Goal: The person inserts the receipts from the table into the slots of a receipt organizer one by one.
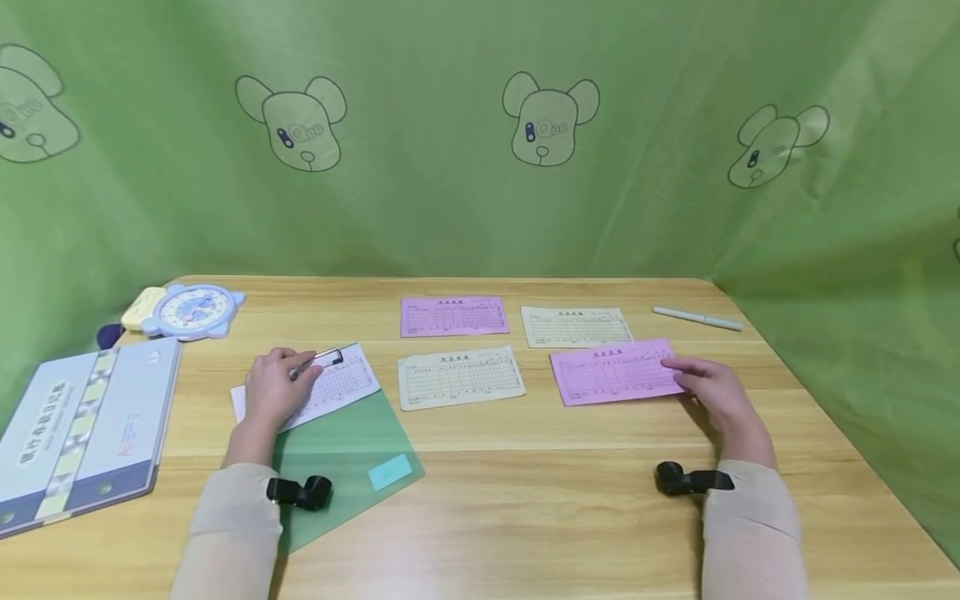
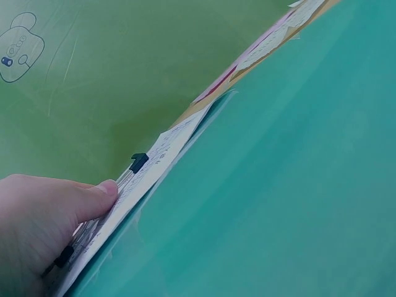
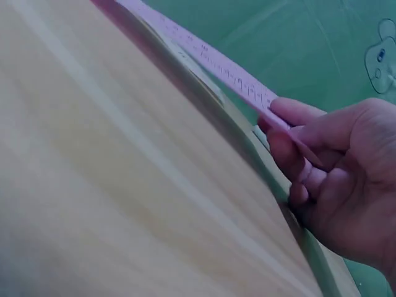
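Observation:
My left hand point(image 1: 276, 387) is at the upper part of a translucent green folder point(image 1: 345, 483), its thumb and fingers on a metal clip point(image 1: 327, 357) with black ends. Beneath the clip lies a white printed slip point(image 1: 347, 379); in the left wrist view the thumb lies along the clip point(image 2: 140, 162), over the paper. My right hand point(image 1: 720, 400) pinches the right edge of a pink printed slip point(image 1: 611, 375) between thumb and fingers. That slip is tilted up from the table in the right wrist view, and its far edge overlaps a cream slip point(image 1: 573, 325) in the head view.
Another cream slip point(image 1: 461, 379) lies mid-table, with a second pink slip point(image 1: 453, 317) behind it. A white pen point(image 1: 697, 318) is at the back right. On the left are a grey-blue binder point(image 1: 135, 417), a blue toy clock point(image 1: 197, 311) and a yellow block point(image 1: 142, 309). Green curtains surround the table.

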A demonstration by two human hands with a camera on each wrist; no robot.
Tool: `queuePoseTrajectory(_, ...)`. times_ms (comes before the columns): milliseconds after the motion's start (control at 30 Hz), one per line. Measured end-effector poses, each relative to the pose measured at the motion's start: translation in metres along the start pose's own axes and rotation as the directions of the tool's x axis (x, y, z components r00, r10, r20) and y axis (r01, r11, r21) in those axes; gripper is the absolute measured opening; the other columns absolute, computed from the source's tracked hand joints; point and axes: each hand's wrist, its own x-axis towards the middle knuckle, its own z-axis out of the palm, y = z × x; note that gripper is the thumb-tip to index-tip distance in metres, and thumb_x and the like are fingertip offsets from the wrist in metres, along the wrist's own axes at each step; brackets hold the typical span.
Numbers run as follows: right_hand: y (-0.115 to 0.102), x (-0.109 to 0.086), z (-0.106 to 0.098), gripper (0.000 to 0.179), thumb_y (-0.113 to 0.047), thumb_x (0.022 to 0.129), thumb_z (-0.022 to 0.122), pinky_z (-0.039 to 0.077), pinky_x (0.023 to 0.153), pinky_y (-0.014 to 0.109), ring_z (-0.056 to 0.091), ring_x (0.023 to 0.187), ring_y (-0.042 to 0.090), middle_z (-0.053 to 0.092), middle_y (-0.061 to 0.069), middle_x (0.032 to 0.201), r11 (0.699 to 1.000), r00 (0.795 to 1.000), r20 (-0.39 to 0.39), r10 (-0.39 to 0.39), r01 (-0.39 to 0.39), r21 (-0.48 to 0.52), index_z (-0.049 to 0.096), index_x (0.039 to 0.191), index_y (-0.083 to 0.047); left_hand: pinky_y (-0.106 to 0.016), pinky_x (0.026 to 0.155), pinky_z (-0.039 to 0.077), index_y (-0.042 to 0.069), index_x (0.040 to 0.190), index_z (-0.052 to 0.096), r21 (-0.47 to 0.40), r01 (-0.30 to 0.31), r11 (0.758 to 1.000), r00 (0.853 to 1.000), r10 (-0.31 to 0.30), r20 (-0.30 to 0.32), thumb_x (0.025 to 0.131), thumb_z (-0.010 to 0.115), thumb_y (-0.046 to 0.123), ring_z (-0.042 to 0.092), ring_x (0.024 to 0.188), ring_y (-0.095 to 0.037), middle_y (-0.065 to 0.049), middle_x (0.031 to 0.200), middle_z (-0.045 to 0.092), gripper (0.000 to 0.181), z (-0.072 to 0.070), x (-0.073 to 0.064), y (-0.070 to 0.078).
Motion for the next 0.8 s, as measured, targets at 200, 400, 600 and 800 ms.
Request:
queuePoseTrajectory(200,-0.013,-0.001,-0.001,0.026,-0.006,0.084,0.054,0.04,0.075,0.012,0.048,0.089,-0.001,0.046,-0.005,0.107,0.99,0.995,0.103,-0.01,-0.005,0.14,0.061,0.109,-0.012,-0.05,0.077,0.029,0.003,0.111,0.058,-0.008,0.004,1.0,1.0,-0.004,-0.006,0.084,0.056,0.024,0.04,0.094,-0.037,-0.022,0.105,0.049,0.034,-0.001,0.0,0.001)
queuePoseTrajectory(400,-0.027,0.0,0.01,0.024,-0.003,0.082,0.056,0.041,0.074,0.013,0.051,0.087,-0.001,0.053,-0.01,0.099,0.98,0.984,0.153,-0.094,0.064,0.189,0.064,0.104,-0.011,-0.049,0.076,0.03,0.003,0.11,0.058,-0.008,0.005,1.0,1.0,-0.005,-0.008,0.084,0.056,0.024,0.041,0.094,-0.037,-0.021,0.105,0.049,0.034,-0.001,0.001,0.002)
queuePoseTrajectory(600,-0.038,0.003,0.03,0.025,0.002,0.082,0.054,0.043,0.074,0.016,0.053,0.086,0.003,0.055,-0.008,0.098,0.974,0.972,0.211,-0.102,0.055,0.219,0.064,0.102,-0.01,-0.049,0.076,0.03,0.003,0.11,0.058,-0.006,-0.005,1.0,1.0,0.005,-0.005,0.083,0.056,0.024,0.041,0.094,-0.038,-0.022,0.105,0.05,0.034,0.0,0.001,0.002)
queuePoseTrajectory(800,-0.057,0.006,0.065,0.035,0.002,0.082,0.053,0.043,0.075,0.02,0.052,0.086,0.006,0.044,0.013,0.118,0.994,0.955,0.284,-0.09,0.068,0.085,0.05,0.116,0.004,-0.049,0.075,0.031,0.003,0.109,0.058,-0.002,-0.011,1.0,1.0,0.011,-0.008,0.084,0.056,0.024,0.042,0.093,-0.038,-0.022,0.104,0.05,0.034,0.0,0.0,-0.001)
